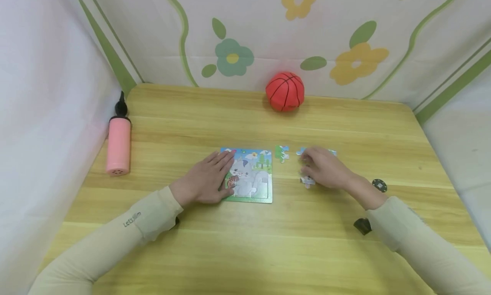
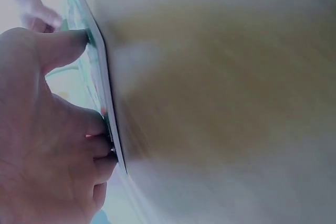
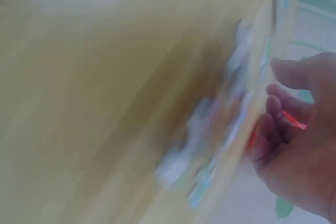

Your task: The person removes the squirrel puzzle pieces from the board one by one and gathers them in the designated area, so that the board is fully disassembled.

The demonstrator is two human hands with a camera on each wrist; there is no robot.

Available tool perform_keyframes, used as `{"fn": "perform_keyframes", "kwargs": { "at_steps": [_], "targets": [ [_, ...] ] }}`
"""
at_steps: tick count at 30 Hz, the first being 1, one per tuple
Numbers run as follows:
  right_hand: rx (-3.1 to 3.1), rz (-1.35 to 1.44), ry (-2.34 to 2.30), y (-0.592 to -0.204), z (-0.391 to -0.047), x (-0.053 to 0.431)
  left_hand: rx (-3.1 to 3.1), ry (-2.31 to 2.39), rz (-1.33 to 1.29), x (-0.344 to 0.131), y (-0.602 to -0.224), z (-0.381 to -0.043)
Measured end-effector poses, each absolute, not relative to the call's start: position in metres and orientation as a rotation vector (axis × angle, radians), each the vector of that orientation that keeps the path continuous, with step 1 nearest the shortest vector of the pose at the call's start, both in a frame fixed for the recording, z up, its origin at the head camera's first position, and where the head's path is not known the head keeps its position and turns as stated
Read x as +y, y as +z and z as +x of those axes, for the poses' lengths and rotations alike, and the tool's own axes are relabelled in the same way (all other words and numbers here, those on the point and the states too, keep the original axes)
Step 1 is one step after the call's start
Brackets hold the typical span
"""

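Note:
A square jigsaw puzzle (image 1: 249, 175) showing a grey squirrel-like animal lies on the table. My left hand (image 1: 209, 175) rests flat across its left side, fingers straight and thumb by the lower edge. In the left wrist view, the fingertips (image 2: 105, 153) and thumb touch the board's rim. To the board's right, my right hand (image 1: 326, 167) hovers over loose puzzle pieces (image 1: 307, 180), partly covering them. The right wrist view shows its thumb and bent index finger apart, with nothing visible between them; the pieces there are blurred. Another piece (image 1: 281, 153) lies between board and hand.
A red toy basketball (image 1: 285, 91) sits at the table's back edge. On the left stands a pink hand pump (image 1: 119, 146) with a black nozzle. A black round chip (image 1: 379, 185) and a dark object (image 1: 362, 226) lie near my right forearm. Flowered cloth surrounds the table.

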State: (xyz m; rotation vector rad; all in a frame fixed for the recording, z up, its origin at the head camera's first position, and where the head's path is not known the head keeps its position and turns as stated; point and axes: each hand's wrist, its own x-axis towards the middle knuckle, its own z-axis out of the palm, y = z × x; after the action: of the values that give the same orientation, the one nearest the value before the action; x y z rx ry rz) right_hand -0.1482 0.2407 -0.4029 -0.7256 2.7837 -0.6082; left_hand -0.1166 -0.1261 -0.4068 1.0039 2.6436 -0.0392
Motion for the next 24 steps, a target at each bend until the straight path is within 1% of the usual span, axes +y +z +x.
{"fn": "perform_keyframes", "kwargs": {
  "at_steps": [6, 9, 15, 19, 24],
  "targets": [
    [2.755, -0.837, -0.672, -0.39, -0.148, 0.189, 2.665, -0.038, 0.983, -0.128, -0.403, -0.119],
    [2.747, -0.92, -0.613, -0.388, -0.147, 0.158, 2.677, 0.003, 0.966, -0.131, -0.399, -0.124],
    [2.767, -1.113, -0.408, -0.398, -0.146, 0.101, 2.669, 0.068, 0.895, -0.148, -0.398, -0.134],
    [2.814, -1.169, -0.302, -0.403, -0.14, 0.081, 2.663, 0.094, 0.909, -0.153, -0.401, -0.137],
    [2.836, -1.138, -0.254, -0.408, -0.136, 0.071, 2.666, 0.072, 0.939, -0.155, -0.403, -0.137]
  ]
}}
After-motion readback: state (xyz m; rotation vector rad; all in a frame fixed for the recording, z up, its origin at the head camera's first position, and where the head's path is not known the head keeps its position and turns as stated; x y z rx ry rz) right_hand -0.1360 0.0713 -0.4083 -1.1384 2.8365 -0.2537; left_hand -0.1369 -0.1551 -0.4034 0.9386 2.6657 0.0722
